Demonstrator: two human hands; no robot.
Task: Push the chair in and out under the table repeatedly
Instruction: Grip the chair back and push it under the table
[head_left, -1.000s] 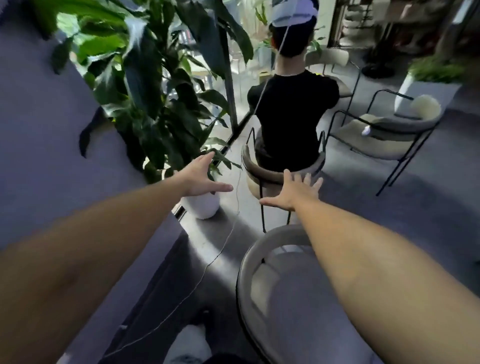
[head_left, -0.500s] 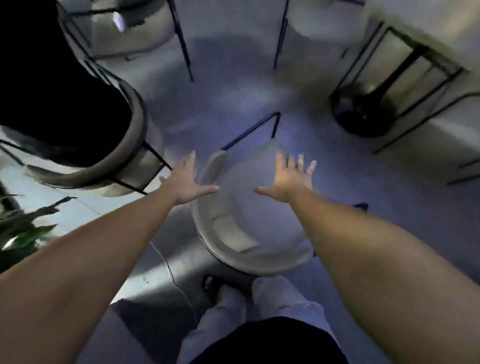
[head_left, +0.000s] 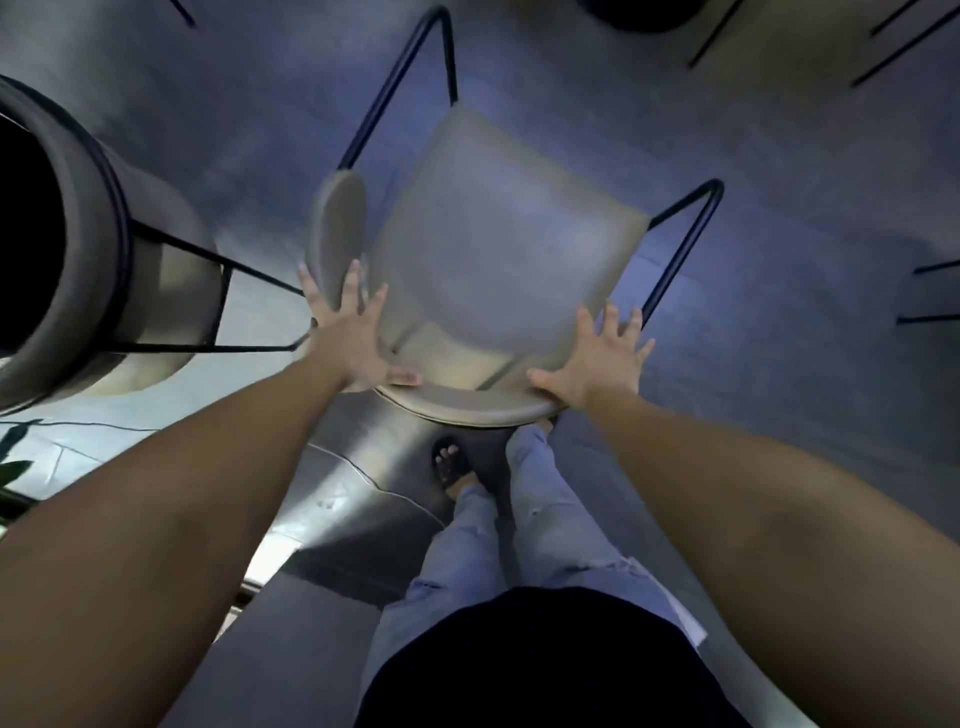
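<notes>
Beige padded chair with curved backrest and black metal tube legs stands on the grey-blue floor, backrest just ahead of the feet. Left hand and right hand rest on the backrest's two ends. Fingers are straight and splayed, thumbs lie along the top rim, nothing curled round it. Second beige black-framed chair is just left. Black sandal and light blue jeans are below.

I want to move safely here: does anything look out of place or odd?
One thing: a thin cable lies loose on the floor beside the sandalled foot, just behind the chair, where a step back could catch it. The chair itself shows no damage.
</notes>
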